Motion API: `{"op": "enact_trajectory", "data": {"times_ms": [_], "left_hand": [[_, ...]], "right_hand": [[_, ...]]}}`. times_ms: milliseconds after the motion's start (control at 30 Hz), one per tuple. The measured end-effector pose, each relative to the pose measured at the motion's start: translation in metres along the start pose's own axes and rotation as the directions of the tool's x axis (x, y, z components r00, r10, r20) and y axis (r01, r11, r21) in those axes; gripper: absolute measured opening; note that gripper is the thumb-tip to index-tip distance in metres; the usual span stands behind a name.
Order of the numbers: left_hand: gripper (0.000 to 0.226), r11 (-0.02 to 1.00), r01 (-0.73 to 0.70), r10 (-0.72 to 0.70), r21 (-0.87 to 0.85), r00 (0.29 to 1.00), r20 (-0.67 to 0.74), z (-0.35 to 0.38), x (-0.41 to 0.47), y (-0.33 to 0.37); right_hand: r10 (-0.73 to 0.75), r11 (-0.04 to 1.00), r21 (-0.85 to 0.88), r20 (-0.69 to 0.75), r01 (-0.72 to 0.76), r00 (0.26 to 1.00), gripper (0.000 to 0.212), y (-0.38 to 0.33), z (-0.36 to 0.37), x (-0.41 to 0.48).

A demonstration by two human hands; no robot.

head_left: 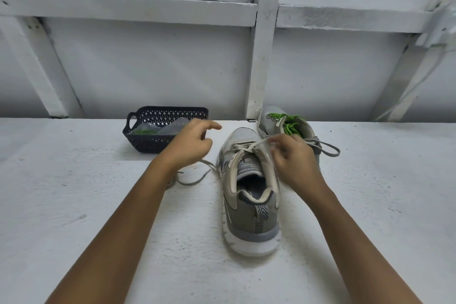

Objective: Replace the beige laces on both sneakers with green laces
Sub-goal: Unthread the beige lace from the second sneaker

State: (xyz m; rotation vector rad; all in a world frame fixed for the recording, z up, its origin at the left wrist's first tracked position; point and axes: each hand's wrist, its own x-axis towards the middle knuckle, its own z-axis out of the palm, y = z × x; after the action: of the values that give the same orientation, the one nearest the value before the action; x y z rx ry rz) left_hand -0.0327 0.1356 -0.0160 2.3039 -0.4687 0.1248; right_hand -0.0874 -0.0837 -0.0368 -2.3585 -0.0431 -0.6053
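**A:** The right hand (293,163) pinches the beige lace (249,147) between thumb and fingertips, just over the upper eyelets of the near sneaker (251,205). The left hand (190,145) hovers left of that shoe, forefinger out and the other fingers loosely curled. It is blurred, so I cannot tell whether it holds a strand.

**B:** Which step is that, then?

**A:** Unlacing the second shoe, I judge. The far sneaker (274,118), just behind the near one, already carries a green lace (288,127), not yet tied. A spare greyish lace (329,149) lies beside it. A loose strand (195,179) trails over the table (98,217) under the left wrist and seems to run from the near sneaker.

**B:** And the next move?

**A:** Probably drawing the crossings out of the eyelets, row by row toward the toe, with the shoe steadied so it does not tip. After that comes a reach to the dark basket (167,145) behind the left hand, where something green (143,131) shows, likely the other lace.

**B:** Any brand or writing?

**A:** There is a small tag on the tongue and some marks on the shoe's left side, all too small to read.
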Motion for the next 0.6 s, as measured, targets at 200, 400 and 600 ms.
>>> {"op": "enact_trajectory", "data": {"times_ms": [200, 400, 600], "left_hand": [[0.024, 0.981, -0.03, -0.015, 0.19, 0.972, 0.233, 0.025, 0.0, 0.003], [0.015, 0.997, 0.031, -0.028, -0.066, 0.998, 0.051, 0.022, -0.003, 0.016], [0.018, 0.958, -0.04, 0.027, -0.286, 0.998, -0.05, 0.005, -0.018, 0.039]], "right_hand": [[-0.046, 0.892, -0.431, 0.208, 0.134, 0.977, 0.05, -0.001, -0.001, 0.027], [0.005, 0.899, -0.429, 0.215, 0.09, 0.977, 0.018, -0.016, -0.006, 0.033], [0.066, 0.934, 0.313, 0.329, -0.174, 0.942, 0.014, -0.036, -0.041, 0.019]]}}
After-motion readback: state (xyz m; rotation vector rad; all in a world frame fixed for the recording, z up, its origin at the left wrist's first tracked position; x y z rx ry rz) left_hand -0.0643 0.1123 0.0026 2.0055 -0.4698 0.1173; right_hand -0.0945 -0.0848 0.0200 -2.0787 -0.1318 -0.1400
